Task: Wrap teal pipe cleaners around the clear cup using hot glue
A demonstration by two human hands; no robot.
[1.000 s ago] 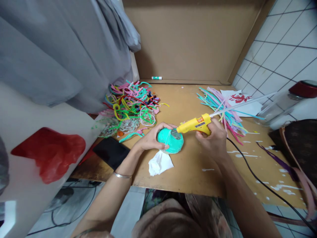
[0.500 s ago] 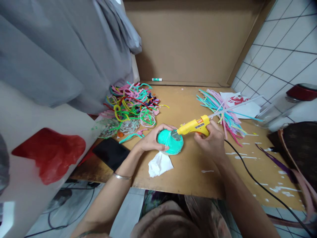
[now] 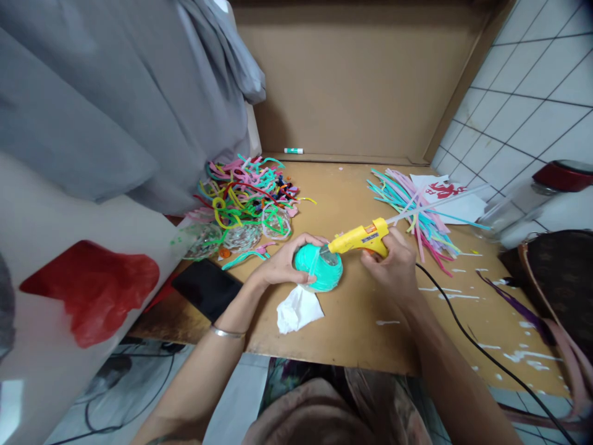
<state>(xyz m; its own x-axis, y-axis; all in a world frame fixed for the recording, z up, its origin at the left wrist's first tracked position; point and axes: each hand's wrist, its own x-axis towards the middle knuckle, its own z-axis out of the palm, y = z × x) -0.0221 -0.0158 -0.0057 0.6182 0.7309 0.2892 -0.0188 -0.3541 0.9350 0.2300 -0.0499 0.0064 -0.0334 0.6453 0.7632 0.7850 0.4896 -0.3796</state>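
My left hand (image 3: 288, 262) is closed around a round turquoise-wrapped ball (image 3: 319, 275), which has a bare clear patch on its upper side. In my right hand (image 3: 393, 266) is a yellow hot glue gun (image 3: 359, 239), its nozzle at that patch; whether the tip touches cannot be made out. A long clear glue stick (image 3: 440, 201) sticks out of the gun's back end. Just below the ball, a crumpled white tissue (image 3: 300, 309) lies on the wooden table (image 3: 343, 337).
Tangled colourful pipe cleaners (image 3: 250, 191) are heaped at the left, near a black phone (image 3: 206, 289). Straight pipe cleaners (image 3: 412, 204) lie at the right. The gun's black cord (image 3: 463, 327) crosses the right side. A glass bottle (image 3: 523, 198) and a brown bag (image 3: 556, 278) stand there.
The glue gun in my right hand has shifted slightly left, its nozzle moving a little further over the ball's bare patch. My left hand holds the ball about where it was.
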